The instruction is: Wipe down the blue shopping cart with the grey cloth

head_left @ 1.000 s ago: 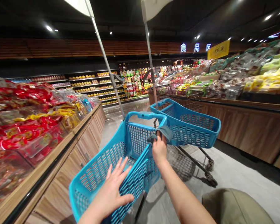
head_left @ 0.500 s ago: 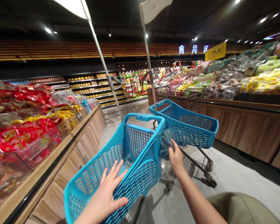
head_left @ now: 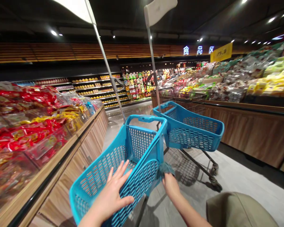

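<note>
My left hand (head_left: 115, 190) is over the near side of a blue plastic shopping cart (head_left: 159, 145), its fingers spread toward the inside of the basket. The thumb rests along the outer lattice wall, or just above it; contact is hard to judge. In my right hand (head_left: 171, 186) is a grey-green cloth (head_left: 167, 169), pressed to the lower corner of the cart's wall near the handle end. Part of the cloth is hidden behind the fingers. The cart's basket holds nothing that I can see.
A second blue cart (head_left: 194, 138) stands just behind to the right, on dark wheeled legs. Each cart carries a tall pole with a white flag (head_left: 161, 12). Wooden display counters with packaged snacks (head_left: 33, 135) line the left, and another counter (head_left: 248, 129) runs along the right.
My right hand has moved the cloth down and slightly left along the cart's end corner. The left hand stays spread over the cart's side. The view has shifted slightly.
</note>
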